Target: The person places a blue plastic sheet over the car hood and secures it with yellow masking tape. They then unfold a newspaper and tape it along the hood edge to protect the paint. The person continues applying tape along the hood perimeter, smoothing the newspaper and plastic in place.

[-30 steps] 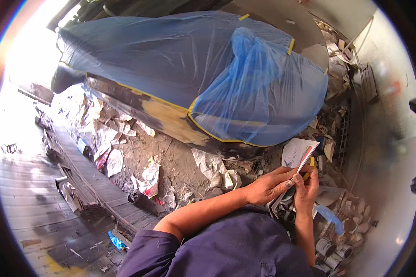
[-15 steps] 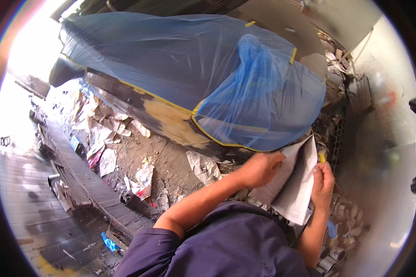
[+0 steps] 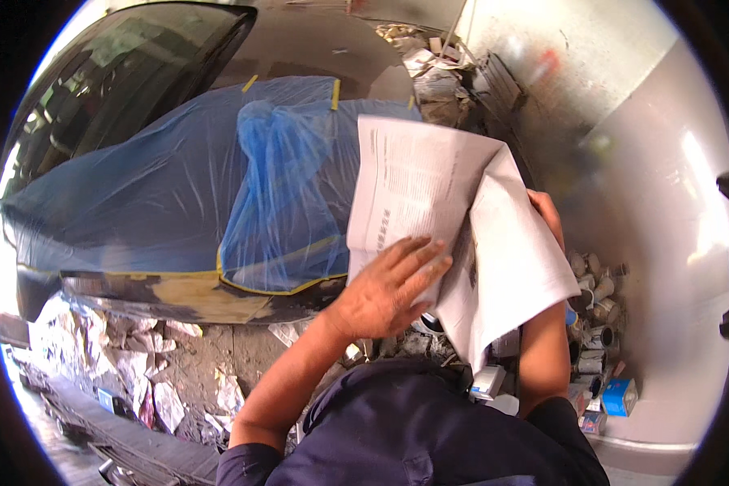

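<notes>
Spread out before me is a sheet of printed newspaper point(image 3: 429, 182), creased down the middle with its right half folded toward me. My left hand point(image 3: 390, 285) lies against its lower left part, fingers stretched and slightly apart. Most of my right hand point(image 3: 547, 214) is behind the sheet; its fingers curl round the right edge and grip it. Beyond the paper stands a dark car point(image 3: 312, 53), partly covered by blue masking film point(image 3: 162, 211). Yellow tape point(image 3: 316, 286) runs along the film's lower border, above a patchy, sanded panel point(image 3: 188, 298).
Several cans point(image 3: 593, 360) stand crowded on the floor to the right, near a blue box point(image 3: 620, 397). Crumpled paper point(image 3: 168, 405) litters the ground below the car. A pale wall point(image 3: 591, 57) rises at the right, with stacked scrap point(image 3: 441, 85) beside it.
My view has swung right. The newspaper has been raised and opened wider. My left hand has gone from curled at its edge to flat on it; my right hand is now mostly behind it.
</notes>
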### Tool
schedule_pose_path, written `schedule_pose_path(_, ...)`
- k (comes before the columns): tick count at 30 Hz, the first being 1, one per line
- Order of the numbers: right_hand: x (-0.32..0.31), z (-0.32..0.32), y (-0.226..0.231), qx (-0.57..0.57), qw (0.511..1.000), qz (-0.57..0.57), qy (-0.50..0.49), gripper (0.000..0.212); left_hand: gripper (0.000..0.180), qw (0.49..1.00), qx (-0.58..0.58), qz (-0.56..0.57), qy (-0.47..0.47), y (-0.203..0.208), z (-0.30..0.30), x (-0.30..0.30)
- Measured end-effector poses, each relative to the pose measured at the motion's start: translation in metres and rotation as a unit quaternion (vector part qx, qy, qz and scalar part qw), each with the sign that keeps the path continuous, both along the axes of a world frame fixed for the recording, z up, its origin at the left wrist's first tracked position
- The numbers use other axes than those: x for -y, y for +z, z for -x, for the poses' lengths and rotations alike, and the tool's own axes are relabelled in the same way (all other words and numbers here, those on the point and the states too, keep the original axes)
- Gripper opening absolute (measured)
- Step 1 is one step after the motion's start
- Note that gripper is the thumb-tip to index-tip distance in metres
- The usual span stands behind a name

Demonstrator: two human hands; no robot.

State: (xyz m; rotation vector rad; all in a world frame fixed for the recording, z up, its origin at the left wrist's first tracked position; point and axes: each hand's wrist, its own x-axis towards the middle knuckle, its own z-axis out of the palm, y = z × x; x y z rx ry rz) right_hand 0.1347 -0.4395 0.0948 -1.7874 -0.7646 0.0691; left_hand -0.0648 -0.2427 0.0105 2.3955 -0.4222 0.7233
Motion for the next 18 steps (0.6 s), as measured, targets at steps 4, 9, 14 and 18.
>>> schedule_pose_path(4, 0.048, -0.077, -0.045, -0.026, 0.999, -0.031, -0.002, 0.033, 0.123, 0.993, -0.084, -0.071, -0.043, -0.029, -0.006, 0.035)
schedule_pose_path(9, 0.039, -0.09, -0.049, -0.305, 0.904, -0.3, -0.019, 0.026, 0.13, 0.99, -0.084, -0.1, -0.061, -0.063, -0.016, 0.053)
schedule_pose_path(14, 0.027, -0.116, -0.041, -0.444, 0.766, -0.459, -0.077, 0.029, 0.068, 0.996, -0.062, -0.05, -0.031, -0.09, -0.045, 0.062)
schedule_pose_path(18, 0.033, -0.088, -0.01, -0.374, 0.825, -0.403, -0.132, 0.029, 0.053, 0.983, -0.074, 0.163, -0.05, -0.115, -0.044, 0.047)
